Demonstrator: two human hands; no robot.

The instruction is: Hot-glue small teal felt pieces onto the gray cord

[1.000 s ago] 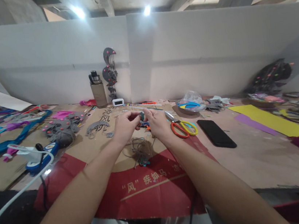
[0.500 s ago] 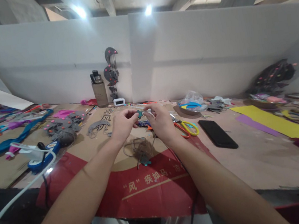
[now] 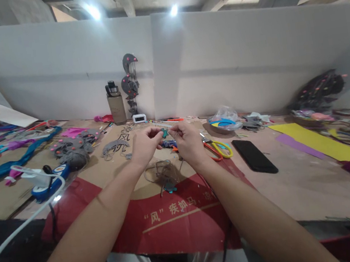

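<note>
My left hand (image 3: 146, 146) is closed in a pinch on a small green piece (image 3: 164, 133), which looks like felt or cloth. Just to its right, my right hand (image 3: 189, 141) has thumb and fingertips pressed together; what they hold is too small to make out. Behind and below the fingers lies a dark blue beaded-looking bundle (image 3: 168, 143). Nearer to me, a tangle of grey-brown thread (image 3: 165, 172) with a turquoise scrap (image 3: 170, 188) rests on the red and tan board (image 3: 188, 228). Scissors with yellow and red handles (image 3: 222, 149) lie right of my right hand.
A black phone (image 3: 254, 156) lies to the right, and a bowl (image 3: 225, 126) of scraps stands behind it. At left are grey pieces with pink dots (image 3: 75, 147) and a blue power strip (image 3: 51, 181) with a white cable. A bottle (image 3: 116, 104) stands at the back.
My right fingers have drawn together into a tighter pinch and moved slightly away from the green piece. My left hand keeps its pinch in nearly the same place.
</note>
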